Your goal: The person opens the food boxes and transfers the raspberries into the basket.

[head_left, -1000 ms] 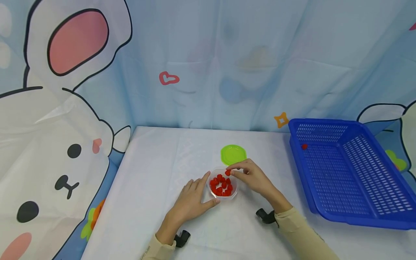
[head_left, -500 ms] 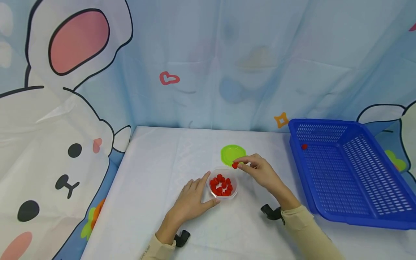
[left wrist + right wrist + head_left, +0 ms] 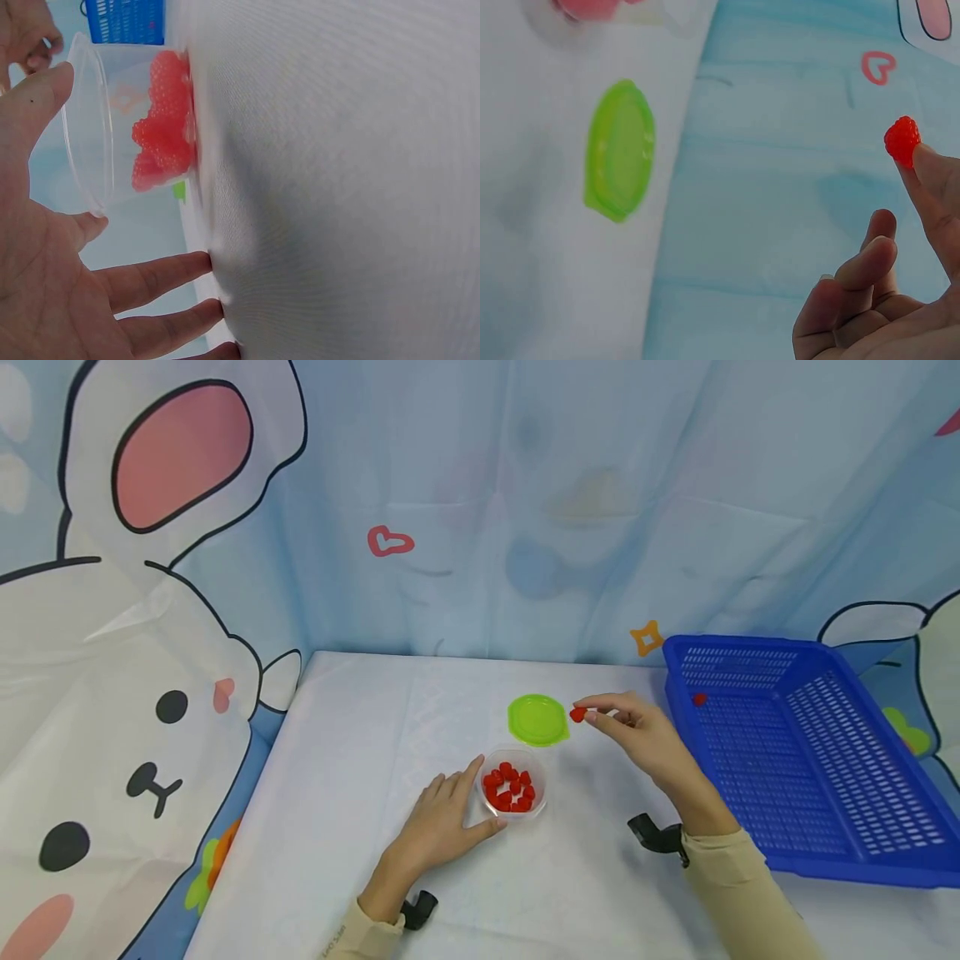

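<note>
Between the thumb and index finger of my right hand [image 3: 648,739] is a pinched red raspberry [image 3: 577,714]. This hand is above the table, between the green lid [image 3: 537,721] and the blue basket. In the right wrist view the raspberry [image 3: 903,140] shows its bumpy surface; the other fingers are bent and hold nothing. My left hand [image 3: 438,827] rests on the table, fingers spread and mostly straight. Its thumb and index finger touch the rim of a clear plastic cup [image 3: 124,67]. Several more raspberries [image 3: 166,139] lie on the bottom of that cup.
To the right stands the blue slotted basket [image 3: 810,777], with one red raspberry [image 3: 700,699] near its back left corner. A white cloth [image 3: 390,718] covers the table. Behind it hangs a blue printed curtain [image 3: 465,585].
My right hand has lifted a raspberry away from the cup and carried it right and back, past the lid, toward the basket. The left hand stays in place at the cup.
</note>
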`<state>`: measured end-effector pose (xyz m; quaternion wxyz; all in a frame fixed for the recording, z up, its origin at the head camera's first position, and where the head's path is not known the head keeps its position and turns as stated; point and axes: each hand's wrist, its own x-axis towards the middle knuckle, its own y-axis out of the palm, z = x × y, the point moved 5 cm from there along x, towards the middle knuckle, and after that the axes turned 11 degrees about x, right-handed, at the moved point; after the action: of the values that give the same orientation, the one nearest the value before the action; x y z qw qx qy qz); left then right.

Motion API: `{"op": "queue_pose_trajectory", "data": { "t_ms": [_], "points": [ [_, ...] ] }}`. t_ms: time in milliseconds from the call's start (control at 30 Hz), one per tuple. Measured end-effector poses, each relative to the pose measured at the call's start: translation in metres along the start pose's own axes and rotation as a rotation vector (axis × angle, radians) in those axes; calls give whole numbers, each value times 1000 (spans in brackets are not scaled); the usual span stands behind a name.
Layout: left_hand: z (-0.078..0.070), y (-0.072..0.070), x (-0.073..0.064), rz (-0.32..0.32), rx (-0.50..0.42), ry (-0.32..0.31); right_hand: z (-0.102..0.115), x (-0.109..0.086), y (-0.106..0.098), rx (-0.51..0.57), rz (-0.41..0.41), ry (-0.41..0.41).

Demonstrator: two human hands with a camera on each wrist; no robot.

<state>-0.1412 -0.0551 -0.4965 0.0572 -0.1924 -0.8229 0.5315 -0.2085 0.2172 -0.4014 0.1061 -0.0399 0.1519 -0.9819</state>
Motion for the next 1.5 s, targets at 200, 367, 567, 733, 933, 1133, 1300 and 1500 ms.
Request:
{"op": "queue_pose_trajectory", "data": {
  "t_ms": [200,367,567,733,933,1133,1300,1500],
  "points": [
    [0,-1,-1,-2,-6,-7,13,-1,-31,-36,-47,-4],
    [0,-1,-1,2,-18,-18,18,-2,-64,-83,-86,67],
    [0,0,-1,9,-25,-19,11,3,-107,-116,-134,192],
    [1,2,-1,11,-30,-18,-4,12,-142,-102,-161,240],
    [1,2,-1,10,-36,-18,-41,20,-178,-76,-236,305],
    [1,1,-1,11,-39,-25,-89,25,-205,15,-308,404],
    [1,1,-1,14,-34,-28,-126,25,-220,139,-384,503],
    [1,1,0,10,-28,-25,-161,25,-226,267,-440,563]
  ]
}}
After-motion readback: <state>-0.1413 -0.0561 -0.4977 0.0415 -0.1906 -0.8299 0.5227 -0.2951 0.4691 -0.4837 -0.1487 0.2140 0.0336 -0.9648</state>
